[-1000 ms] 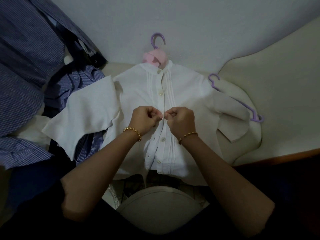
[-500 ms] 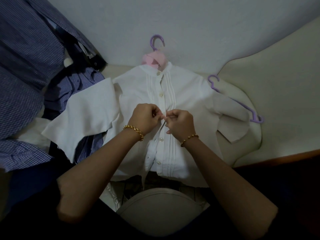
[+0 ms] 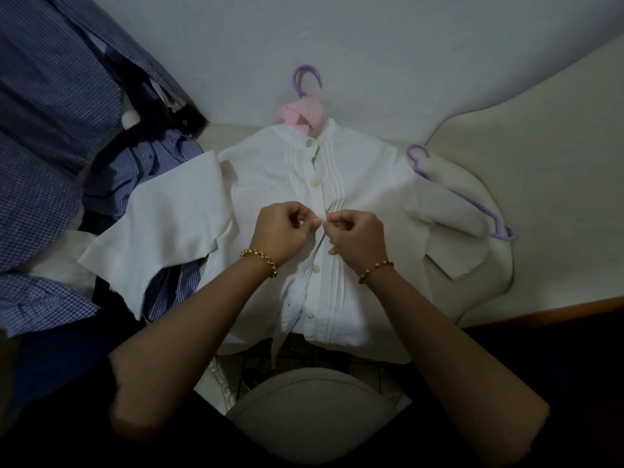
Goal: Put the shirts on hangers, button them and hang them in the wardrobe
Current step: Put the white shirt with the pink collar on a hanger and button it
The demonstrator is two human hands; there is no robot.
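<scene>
Left hand and right hand meet at frame centre, fingers curled, each pinching placket of white shirt. Forearms angle in from lower corners. Shirt lies flat on purple hanger.

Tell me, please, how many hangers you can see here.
2. One hanger carries the white shirt, hook above its collar; the other hanger lies by the sleeve on the right. More may hide under clothes.
</scene>
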